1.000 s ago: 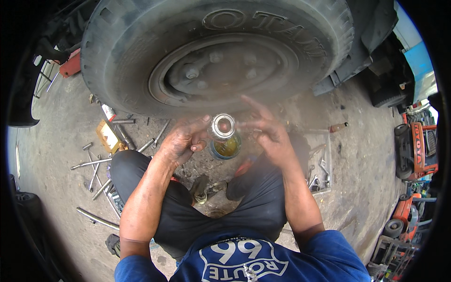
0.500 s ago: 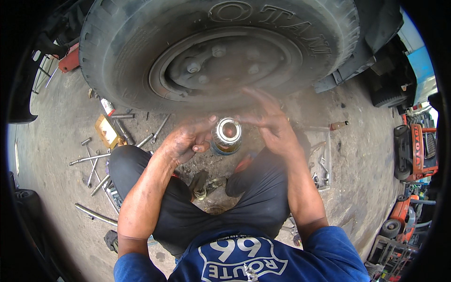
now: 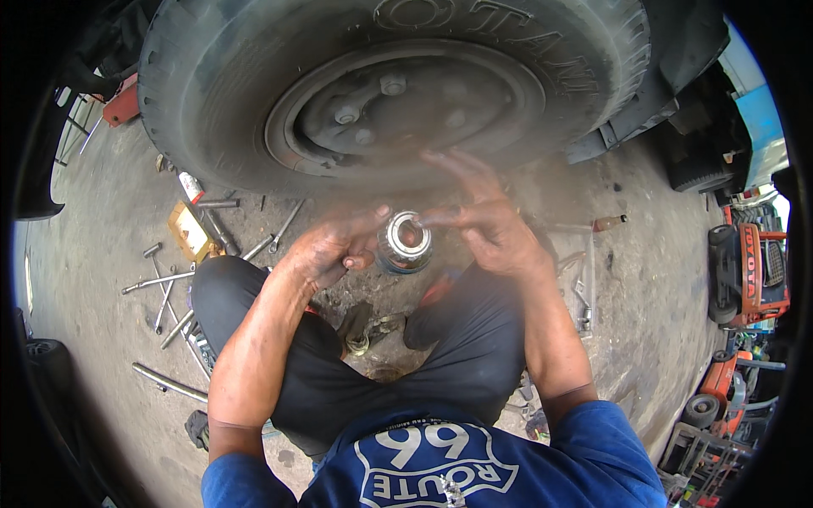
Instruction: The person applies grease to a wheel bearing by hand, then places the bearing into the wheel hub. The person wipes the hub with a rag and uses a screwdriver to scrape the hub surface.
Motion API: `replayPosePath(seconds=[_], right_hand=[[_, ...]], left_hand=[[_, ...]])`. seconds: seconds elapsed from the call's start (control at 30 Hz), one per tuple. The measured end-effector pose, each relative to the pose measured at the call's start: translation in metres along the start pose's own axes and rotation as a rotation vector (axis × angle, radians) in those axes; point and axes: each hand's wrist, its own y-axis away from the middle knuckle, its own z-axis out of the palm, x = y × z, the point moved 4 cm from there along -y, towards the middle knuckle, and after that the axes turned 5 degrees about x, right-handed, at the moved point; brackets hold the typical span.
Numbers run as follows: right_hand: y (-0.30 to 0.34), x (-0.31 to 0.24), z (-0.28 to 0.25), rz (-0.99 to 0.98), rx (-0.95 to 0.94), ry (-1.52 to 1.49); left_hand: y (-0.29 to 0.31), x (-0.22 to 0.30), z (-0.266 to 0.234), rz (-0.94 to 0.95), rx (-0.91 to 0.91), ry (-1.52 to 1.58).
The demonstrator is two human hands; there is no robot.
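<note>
Bright metal makes up the ring [image 3: 409, 236], which looks like a bearing and shows in mid-air between the two hands, over the concrete floor [image 3: 644, 347] and just beyond the near edge of the big tyre [image 3: 207, 135]. The left hand [image 3: 336, 248] has its thumb stretched to the ring's left rim, with the other fingers curled under; whether they clamp it I cannot tell. Something reddish-brown shows in the bore, perhaps a fingertip. The right hand [image 3: 495, 233] is spread, fingers apart, its index finger reaching across to the ring's upper right rim.

The ring should handle as stiff and rather heavy for its size, and likely slick if greasy. It is probably safest taken by the outer rim with thumb and finger opposed, or carried on a finger through the bore; a hard knock could mark it.

Under the ring, seen past its lower edge, is a round container [image 3: 405, 267]; the ring hides its mouth, so its contents cannot be told. Toward the floor's left edge lies an open yellow box [image 3: 203, 252] with a pale inside, and nearer the left knee a tool case [image 3: 197, 357] of small metal pieces. By the right knee, what looks like a shallow tray [image 3: 594, 284] holds metal tools.
</note>
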Motion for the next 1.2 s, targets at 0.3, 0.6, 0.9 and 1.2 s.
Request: replayPosePath(seconds=[0.3, 0.6, 0.9, 1.2], right_hand=[[0.024, 0.0, 0.001, 0.108, 0.004, -0.054], [0.0, 0.004, 0.0, 0.029, -0.004, -0.093], [0.028, 0.005, 0.008, 0.101, 0.002, -0.085], [0.012, 0.002, -0.002, 0.067, -0.021, -0.146]], left_hand=[[-0.008, -0.002, -0.012, 0.019, 0.034, -0.06], [-0.007, -0.004, -0.006, 0.017, -0.02, -0.106], [-0.001, 0.0, -0.005, -0.016, 0.057, -0.035], [-0.002, 0.0, 0.004, 0.009, -0.007, -0.105]])
